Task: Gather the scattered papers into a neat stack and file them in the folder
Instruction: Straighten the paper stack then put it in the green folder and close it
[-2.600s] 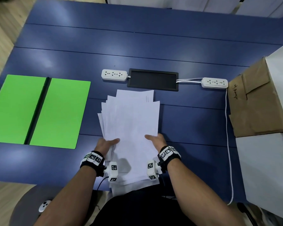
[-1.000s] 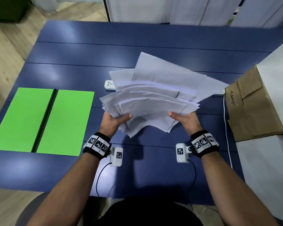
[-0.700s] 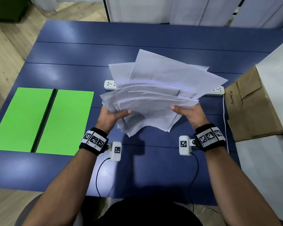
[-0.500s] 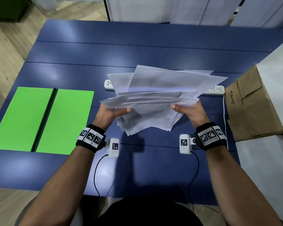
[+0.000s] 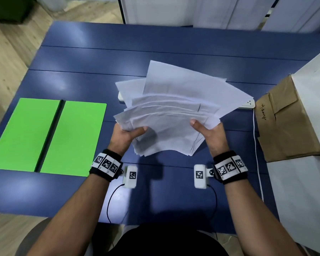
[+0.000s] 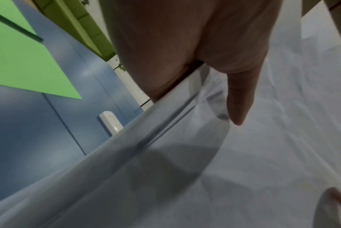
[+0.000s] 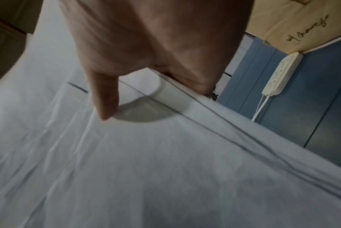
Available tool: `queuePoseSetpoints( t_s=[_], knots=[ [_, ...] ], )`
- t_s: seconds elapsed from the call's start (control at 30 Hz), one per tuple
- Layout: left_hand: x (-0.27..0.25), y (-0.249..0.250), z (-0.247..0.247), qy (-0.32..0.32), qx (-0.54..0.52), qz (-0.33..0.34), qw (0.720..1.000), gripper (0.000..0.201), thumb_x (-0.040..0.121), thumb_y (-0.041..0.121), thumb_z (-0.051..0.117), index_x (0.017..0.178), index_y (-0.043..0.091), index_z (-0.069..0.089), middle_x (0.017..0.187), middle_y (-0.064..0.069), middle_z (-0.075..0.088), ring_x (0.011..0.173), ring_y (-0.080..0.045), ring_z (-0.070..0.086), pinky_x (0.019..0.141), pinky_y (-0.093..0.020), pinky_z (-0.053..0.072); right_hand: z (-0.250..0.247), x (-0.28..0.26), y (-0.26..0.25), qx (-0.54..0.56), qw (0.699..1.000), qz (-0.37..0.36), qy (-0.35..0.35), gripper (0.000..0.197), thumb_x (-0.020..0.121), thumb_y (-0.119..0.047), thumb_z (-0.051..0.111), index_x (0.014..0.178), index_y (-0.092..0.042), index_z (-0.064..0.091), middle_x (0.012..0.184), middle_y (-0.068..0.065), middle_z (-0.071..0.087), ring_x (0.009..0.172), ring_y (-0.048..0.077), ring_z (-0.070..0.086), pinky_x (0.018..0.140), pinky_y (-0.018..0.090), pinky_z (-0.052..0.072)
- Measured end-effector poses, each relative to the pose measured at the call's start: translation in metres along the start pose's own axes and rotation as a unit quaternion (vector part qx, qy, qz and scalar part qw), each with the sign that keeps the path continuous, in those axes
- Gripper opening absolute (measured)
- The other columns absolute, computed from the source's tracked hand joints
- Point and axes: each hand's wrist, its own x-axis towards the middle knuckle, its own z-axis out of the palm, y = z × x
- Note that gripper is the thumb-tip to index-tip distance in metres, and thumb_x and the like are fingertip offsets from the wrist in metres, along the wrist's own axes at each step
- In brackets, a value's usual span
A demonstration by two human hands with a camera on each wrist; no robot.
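Above the blue table [image 5: 174,43], left hand [image 5: 126,137] and right hand [image 5: 211,133] gripped gathered but uneven papers [image 5: 174,111]; squaring and filing in the open green folder [image 5: 44,133] remained.

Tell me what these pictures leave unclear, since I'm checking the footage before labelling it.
- Fingers of the left hand and right hand: head view, hidden beneath the papers.
- Sheet count and any print: both wrist views, motion blur.
- Power strip: head view, mostly covered by the papers.
- Writing on the brown bag: too small to read.
- Green folder: its left corner is cut off by the frame edge.
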Motion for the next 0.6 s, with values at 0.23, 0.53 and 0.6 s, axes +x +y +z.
queuePoseSetpoints(
  t_s=[0.23, 0.53, 0.6],
  knots=[
    [-0.007, -0.008, 0.000, -0.028, -0.008, -0.007, 1.000, 0.046, 0.081, -0.018, 0.072, 0.107, 0.019, 0.074, 0.102, 0.001, 0.079, 0.085, -0.019, 0.075, 0.067, -0.030, 0.063, 0.023, -0.013, -0.020, 0.124, 0.985, -0.026, 0.120, 0.023, 0.085, -0.026, 0.075, 0.101, -0.009, 0.074, 0.097, -0.003, 0.075, 0.099, 0.013, 0.070, 0.090, 0.029, 0.054],
    [-0.009, -0.011, -0.003, -0.027, 0.006, 0.009, 1.000, 0.045, 0.078, -0.017, 0.075, 0.106, 0.018, 0.072, 0.102, 0.008, 0.078, 0.096, -0.010, 0.070, 0.090, -0.029, 0.056, 0.030, -0.019, -0.034, 0.136, 0.975, -0.056, 0.166, 0.010, 0.089, -0.007, 0.072, 0.098, -0.013, 0.071, 0.090, -0.006, 0.076, 0.091, 0.010, 0.071, 0.084, 0.025, 0.054],
    [-0.009, -0.012, -0.004, -0.027, 0.002, 0.008, 1.000, 0.046, 0.077, -0.016, 0.076, 0.103, 0.022, 0.075, 0.103, 0.005, 0.078, 0.098, -0.014, 0.070, 0.093, -0.035, 0.057, 0.031, -0.021, -0.037, 0.125, 0.974, -0.067, 0.179, 0.008, 0.090, -0.012, 0.072, 0.094, -0.018, 0.069, 0.084, -0.013, 0.075, 0.085, 0.001, 0.069, 0.080, 0.018, 0.052]
  ],
)
